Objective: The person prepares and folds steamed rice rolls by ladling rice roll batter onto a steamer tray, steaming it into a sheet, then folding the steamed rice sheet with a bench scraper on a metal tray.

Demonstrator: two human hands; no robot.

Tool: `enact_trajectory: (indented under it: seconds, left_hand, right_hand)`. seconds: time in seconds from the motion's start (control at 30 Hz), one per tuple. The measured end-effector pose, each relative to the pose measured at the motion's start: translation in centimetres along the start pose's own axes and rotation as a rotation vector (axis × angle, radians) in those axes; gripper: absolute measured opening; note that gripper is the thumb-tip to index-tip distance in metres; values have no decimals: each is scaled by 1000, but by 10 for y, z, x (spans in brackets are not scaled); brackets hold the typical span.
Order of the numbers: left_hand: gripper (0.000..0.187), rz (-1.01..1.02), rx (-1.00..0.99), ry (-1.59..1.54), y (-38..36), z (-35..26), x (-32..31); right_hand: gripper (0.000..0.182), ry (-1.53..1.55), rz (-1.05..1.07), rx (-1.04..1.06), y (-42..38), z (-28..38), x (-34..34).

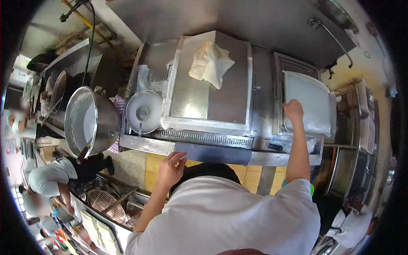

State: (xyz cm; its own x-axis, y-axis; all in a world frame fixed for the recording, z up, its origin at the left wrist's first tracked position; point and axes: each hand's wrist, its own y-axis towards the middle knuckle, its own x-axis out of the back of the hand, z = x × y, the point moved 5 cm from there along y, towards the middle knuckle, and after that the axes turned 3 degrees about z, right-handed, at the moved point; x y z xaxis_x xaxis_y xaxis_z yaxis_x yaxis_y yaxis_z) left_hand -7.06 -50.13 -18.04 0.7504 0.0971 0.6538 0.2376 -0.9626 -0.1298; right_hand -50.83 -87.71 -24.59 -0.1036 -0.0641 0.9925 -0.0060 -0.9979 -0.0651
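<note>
My right hand (294,109) is closed at the left edge of a white, cloth-like covered tray (310,102) on the right of the steel counter. What its fingers hold, if anything, is hidden. My left hand (171,170) rests by the counter's front edge, fingers apart and nothing in them, beside a dark grey strip (212,154). In front of me, a pale, crumpled thin sheet (210,63), perhaps dough, lies on a flat steel plate (229,102) with whitish edges. Left of the plate sits a round pan of white liquid (148,101) with a metal cup (143,112) in it.
A large steel pot (106,123) with pale contents stands at the left. Over the right side hangs a faucet (338,40). A rack with trays (365,110) is at the far right. Lower left, a co-worker (55,178) bends over another counter holding a round basket (106,205).
</note>
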Motion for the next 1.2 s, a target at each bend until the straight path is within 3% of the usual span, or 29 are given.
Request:
enact_trajectory:
  seconds: [0.07,0.13,0.17,0.27,0.37,0.4,0.43,0.5,0.63,0.83,0.9,1.07,1.2]
  left_hand:
    - [20,-13,16,10,-4,2,0]
    - [20,-9,58,-18,-6,-1,2]
    - [20,-25,70,-17,-8,-3,5]
    - [22,-54,99,-12,-17,1,14]
    - [21,-143,137,-2,-34,16,25]
    - [21,-176,168,2,-42,21,30]
    - [22,-211,198,4,-50,27,34]
    - [22,-268,266,-7,-71,35,40]
    - [23,-368,374,-49,-105,52,50]
    - [22,-464,416,-65,-148,76,62]
    - [22,-486,419,-79,-159,80,66]
    - [22,-506,404,-76,-179,88,77]
    - [21,-547,312,-89,-196,93,86]
  right_hand:
    - [30,190,85,158,6,76,32]
    - [24,651,46,372,26,143,20]
    - [24,703,158,366,15,196,46]
    - [50,619,445,158,32,297,52]
    - [60,459,536,144,39,360,35]
    - [67,401,224,359,58,370,2]
    - [67,398,230,384,56,377,2]
    - [61,443,140,152,42,371,7]
    - [56,531,98,142,41,370,-7]
    - [48,529,-63,139,11,369,24]
    - [56,532,-173,162,-9,365,50]
    - [48,643,-460,317,-71,364,135]
    - [42,788,-523,456,-140,375,235]
